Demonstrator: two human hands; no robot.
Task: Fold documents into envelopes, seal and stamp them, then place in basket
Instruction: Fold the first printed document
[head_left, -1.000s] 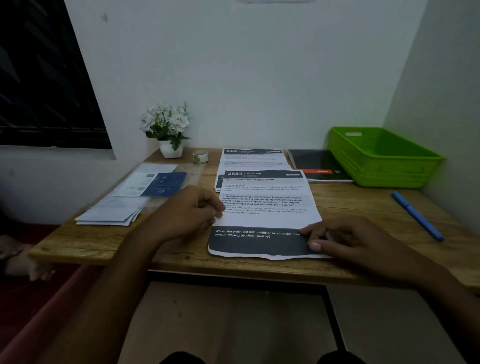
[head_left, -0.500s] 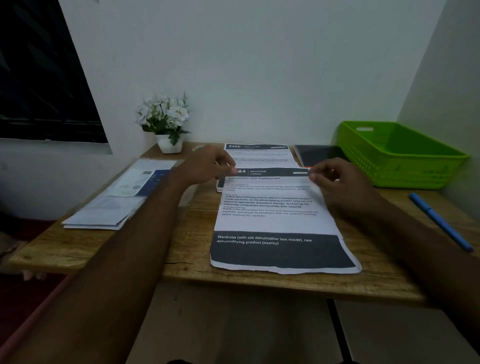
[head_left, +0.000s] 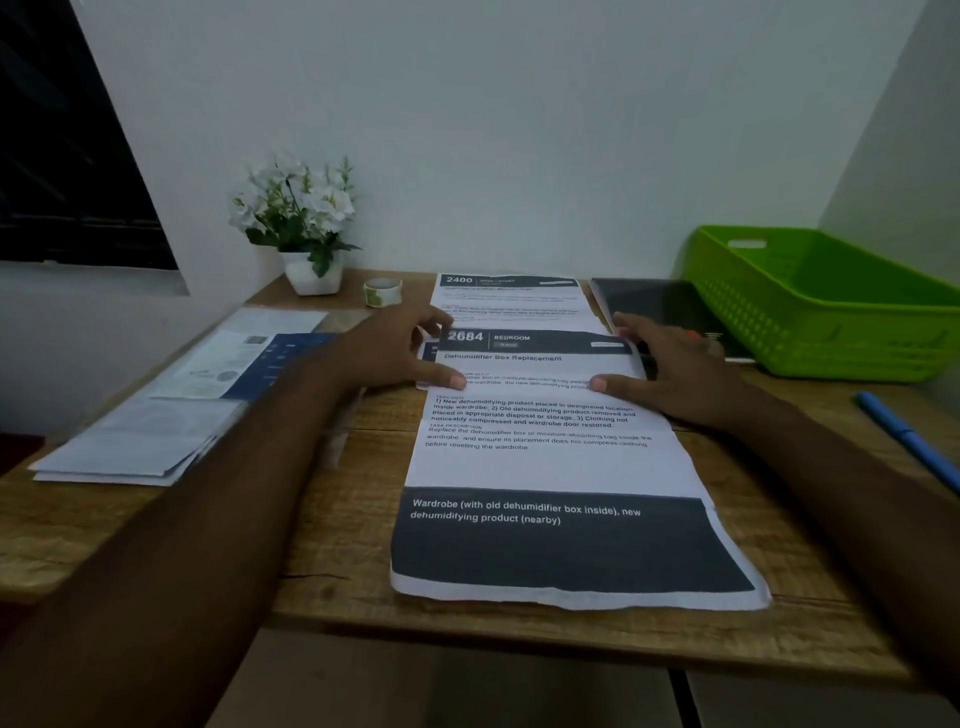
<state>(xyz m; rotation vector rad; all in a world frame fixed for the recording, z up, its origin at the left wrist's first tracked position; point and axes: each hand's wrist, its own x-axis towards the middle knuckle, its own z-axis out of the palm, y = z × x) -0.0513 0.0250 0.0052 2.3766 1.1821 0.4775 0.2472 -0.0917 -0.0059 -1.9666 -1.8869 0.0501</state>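
Thin printed document (head_left: 545, 467) flat at the middle of the grainy wooden table (head_left: 337, 519), near edge ragged.
Top strip pinched at both corners by left hand (head_left: 387, 353) and right hand (head_left: 675, 369), thumbs pressed on print, fingers curled over far edge. Perforated green plastic basket (head_left: 831, 343) at right rear, beside black notebook (head_left: 654, 301).

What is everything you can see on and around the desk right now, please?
front document: one, white with dark bands, table centre
documents behind: at least two, white, beyond it
envelopes: one stack, white and blue, left
basket: one, green, far right
pen: one, blue, right edge
roll: one, pale, beside the pot
flower pot: one, white, far left corner
dark book: one, black, beside basket
table: one, wooden
left hand: pinches front document's far left corner
right hand: pinches its far right corner
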